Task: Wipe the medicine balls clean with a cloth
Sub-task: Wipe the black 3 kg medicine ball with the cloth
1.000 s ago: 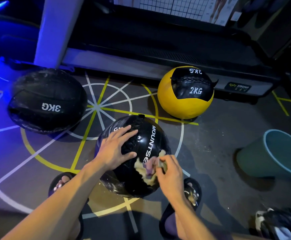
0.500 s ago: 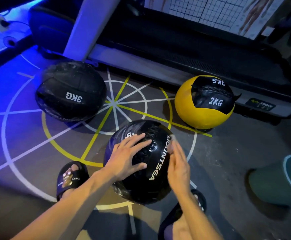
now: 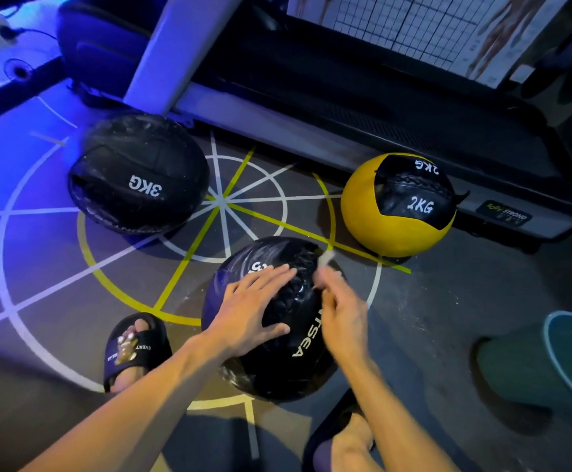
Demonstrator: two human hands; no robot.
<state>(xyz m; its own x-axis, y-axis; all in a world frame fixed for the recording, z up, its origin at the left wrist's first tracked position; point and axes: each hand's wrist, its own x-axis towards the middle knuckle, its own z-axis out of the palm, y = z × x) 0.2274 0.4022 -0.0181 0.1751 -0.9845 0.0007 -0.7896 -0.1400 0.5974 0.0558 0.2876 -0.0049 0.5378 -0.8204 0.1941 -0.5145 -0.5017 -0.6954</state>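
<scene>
- Under the fingers of the left hand (image 3: 250, 311) sits a black ball (image 3: 274, 321) on the floor (image 3: 431, 318), its laced seam running away from the person, from near the palm up toward the far side.
- Those left fingers are spread flat and straight across the top of the ball, pressing on it and curled around nothing; the fingertips point up and to the right.
- Just right of them the right hand (image 3: 342, 315) lies on the same ball, blurred; a scrap of pale cloth (image 3: 327, 258) sticks out past its fingertips, pinched between them as far as the blur allows.
- White lettering on the ball runs down its right side, below the right fingers, reading top to bottom toward the person.
- Far beyond the left fingertips, up and to the left, a second black ball (image 3: 138, 175) marked 3KG rests on the floor; it looks squashed, wider than it is tall, with the mark upside down to the viewer.
- Beyond the right fingertips, up and to the right, a yellow ball (image 3: 397, 206) with a black panel marked 2KG stands against the base of a treadmill (image 3: 345, 107).
- Well right of the right hand a teal bucket (image 3: 550, 362) lies at the frame edge.
- Below the left wrist a foot in a black sandal (image 3: 134, 349) rests on the floor's painted lines.
</scene>
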